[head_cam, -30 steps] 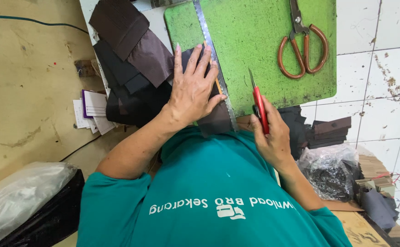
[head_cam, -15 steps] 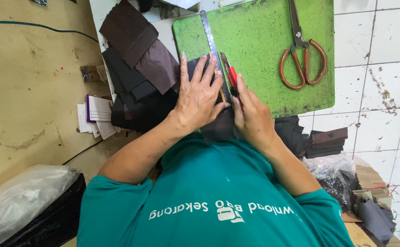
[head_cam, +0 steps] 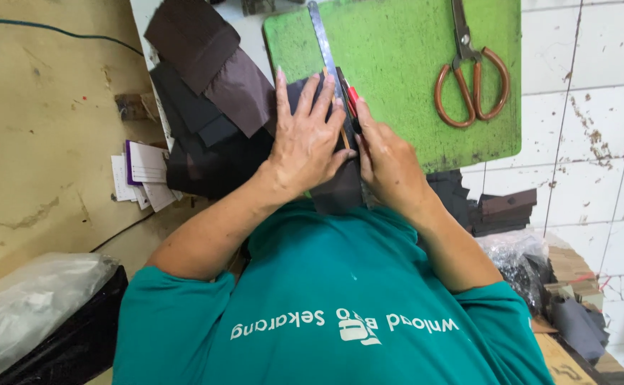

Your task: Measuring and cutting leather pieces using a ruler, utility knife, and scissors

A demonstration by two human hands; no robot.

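My left hand (head_cam: 306, 141) lies flat with fingers spread, pressing a steel ruler (head_cam: 324, 44) onto a dark piece of material (head_cam: 337, 191) on the green cutting mat (head_cam: 397, 64). My right hand (head_cam: 390, 162) grips a red-handled cutter (head_cam: 350, 100) with its blade against the ruler's right edge, close to my left fingertips. The material under my hands is mostly hidden.
Orange-handled scissors (head_cam: 471, 75) lie on the mat to the right. Dark brown and black sheets (head_cam: 201, 78) are piled at the left, with small paper cards (head_cam: 139, 172) below them. Dark offcuts (head_cam: 494, 208) and plastic bags (head_cam: 30, 306) sit at the sides.
My right hand has brought the red cutter from the lower right up against the ruler. My left hand has stayed pressed on the ruler.
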